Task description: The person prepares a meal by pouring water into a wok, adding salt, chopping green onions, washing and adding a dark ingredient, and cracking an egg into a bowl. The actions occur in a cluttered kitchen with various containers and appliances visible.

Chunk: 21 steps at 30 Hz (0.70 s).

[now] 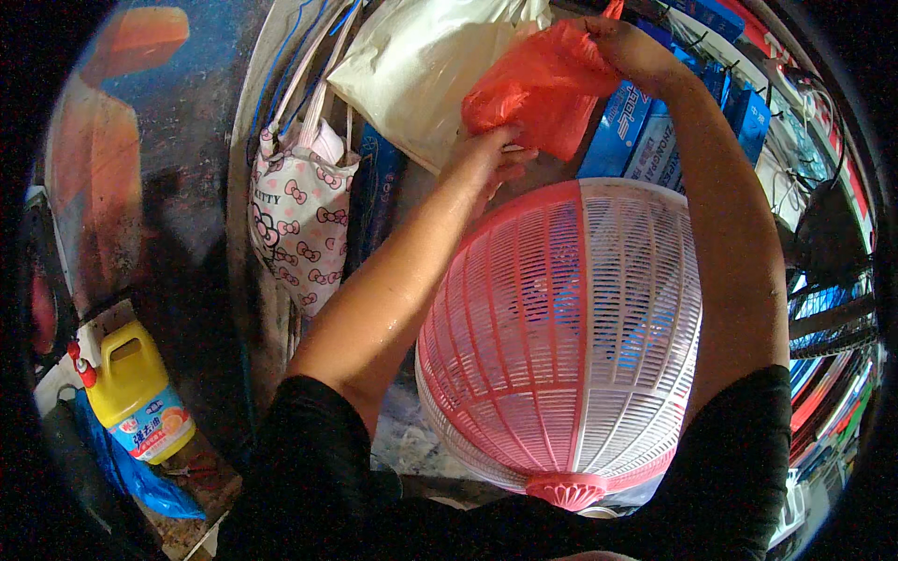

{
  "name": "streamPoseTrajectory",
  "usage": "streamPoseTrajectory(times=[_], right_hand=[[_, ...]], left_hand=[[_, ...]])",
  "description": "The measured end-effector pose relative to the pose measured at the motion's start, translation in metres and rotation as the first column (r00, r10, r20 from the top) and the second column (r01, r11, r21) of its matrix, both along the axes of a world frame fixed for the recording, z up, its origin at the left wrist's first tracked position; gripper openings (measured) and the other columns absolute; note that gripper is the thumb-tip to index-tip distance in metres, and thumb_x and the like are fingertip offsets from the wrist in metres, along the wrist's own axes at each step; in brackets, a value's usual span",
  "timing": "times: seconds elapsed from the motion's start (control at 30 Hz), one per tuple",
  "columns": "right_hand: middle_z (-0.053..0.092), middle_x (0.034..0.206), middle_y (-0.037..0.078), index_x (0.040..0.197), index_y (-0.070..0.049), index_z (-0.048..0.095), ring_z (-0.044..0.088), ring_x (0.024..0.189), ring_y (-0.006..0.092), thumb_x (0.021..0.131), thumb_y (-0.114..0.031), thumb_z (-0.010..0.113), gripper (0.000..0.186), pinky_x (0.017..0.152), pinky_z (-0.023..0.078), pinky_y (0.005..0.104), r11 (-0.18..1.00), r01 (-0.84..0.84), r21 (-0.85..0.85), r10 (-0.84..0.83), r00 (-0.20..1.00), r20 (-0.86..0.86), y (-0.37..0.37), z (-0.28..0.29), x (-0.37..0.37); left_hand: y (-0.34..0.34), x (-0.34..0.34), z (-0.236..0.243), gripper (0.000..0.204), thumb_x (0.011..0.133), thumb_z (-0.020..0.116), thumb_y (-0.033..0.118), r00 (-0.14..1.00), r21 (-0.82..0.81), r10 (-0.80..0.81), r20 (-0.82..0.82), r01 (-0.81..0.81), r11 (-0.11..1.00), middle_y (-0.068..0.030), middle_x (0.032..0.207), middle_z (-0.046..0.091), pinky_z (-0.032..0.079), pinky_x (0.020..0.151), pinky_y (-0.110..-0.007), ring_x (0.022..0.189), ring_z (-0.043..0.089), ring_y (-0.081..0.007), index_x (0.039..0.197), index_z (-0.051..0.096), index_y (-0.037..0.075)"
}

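Observation:
A crumpled red plastic bag (533,84) is stretched between my two hands, beyond the basket. My right hand (631,51) grips its upper right end, the fingers closed on the plastic. At the lower left edge of the bag, my left hand (486,161) pinches the plastic with bent fingers. What the bag contains, if anything, is hidden. Right behind it hangs a large cream-coloured bag (402,70). Below my hands, between my forearms, stands a domed, slatted pink and white plastic basket (561,346).
Blue boxes (645,140) are stacked beyond the basket at the right. A cloth tote bag (299,215) with a bow print hangs at the left. Lower left stands a yellow detergent jug (140,393) beside a blue plastic bag (154,491). Crowded shelving (828,383) lines the right side.

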State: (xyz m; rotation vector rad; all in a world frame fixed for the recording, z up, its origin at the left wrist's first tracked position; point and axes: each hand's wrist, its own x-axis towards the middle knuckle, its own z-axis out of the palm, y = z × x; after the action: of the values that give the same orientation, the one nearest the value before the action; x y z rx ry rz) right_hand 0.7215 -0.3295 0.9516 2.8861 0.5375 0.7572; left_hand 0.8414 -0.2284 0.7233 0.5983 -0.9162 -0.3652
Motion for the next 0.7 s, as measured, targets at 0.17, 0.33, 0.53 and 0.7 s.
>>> streamPoseTrajectory(times=[0.17, 0.33, 0.53, 0.7], right_hand=[[0.067, 0.105, 0.009, 0.100, -0.010, 0.067, 0.067, 0.086, 0.0273, 0.078, -0.010, 0.063, 0.022, 0.076, 0.053, 0.0406, 0.469, 0.668, -0.578, -0.486, 0.742, 0.462, 0.012, -0.007, 0.013], [0.067, 0.108, 0.011, 0.104, -0.008, 0.067, 0.064, 0.096, 0.0296, 0.079, -0.014, 0.063, 0.026, 0.080, 0.052, 0.0403, 0.296, 0.446, -0.845, -0.290, 0.884, 0.365, 0.009, -0.004, 0.013], [0.064, 0.115, 0.012, 0.119, -0.002, 0.061, 0.062, 0.102, 0.0202, 0.088, -0.018, 0.061, 0.035, 0.085, 0.052, 0.0319, 0.982, 0.185, 0.031, -0.172, 0.955, -0.241, -0.010, -0.005, 0.015], [0.065, 0.115, 0.013, 0.127, -0.003, 0.054, 0.065, 0.097, 0.0232, 0.088, -0.018, 0.060, 0.043, 0.087, 0.053, 0.0363, 0.936, 0.220, 0.275, -0.040, 0.842, -0.538, -0.005, -0.015, 0.009]], left_hand=[[0.003, 0.003, 0.009, 0.044, 0.089, 0.060, 0.024, 1.000, -0.027, -0.014, 0.007, 0.014, 1.000, -0.0089, 0.105, 0.064, 0.047, 0.057, -0.024, 0.085, 0.068, -0.0178, 0.129, 0.045, 0.013], [0.007, 0.004, 0.027, 0.043, 0.089, 0.062, 0.028, 0.997, 0.038, 0.016, 0.075, -0.019, 0.999, -0.0088, 0.104, 0.065, 0.050, 0.064, -0.026, 0.081, 0.068, -0.0167, 0.127, 0.049, 0.014], [0.010, -0.006, 0.040, 0.040, 0.090, 0.061, 0.028, 0.983, 0.002, 0.110, 0.146, -0.111, 0.994, -0.0086, 0.110, 0.064, 0.052, 0.071, -0.031, 0.080, 0.068, -0.0167, 0.126, 0.051, 0.014], [0.007, -0.015, 0.053, 0.039, 0.090, 0.059, 0.023, 0.976, -0.012, 0.154, 0.153, -0.153, 0.988, -0.0078, 0.112, 0.064, 0.053, 0.073, -0.030, 0.081, 0.068, -0.0178, 0.127, 0.051, 0.013]])
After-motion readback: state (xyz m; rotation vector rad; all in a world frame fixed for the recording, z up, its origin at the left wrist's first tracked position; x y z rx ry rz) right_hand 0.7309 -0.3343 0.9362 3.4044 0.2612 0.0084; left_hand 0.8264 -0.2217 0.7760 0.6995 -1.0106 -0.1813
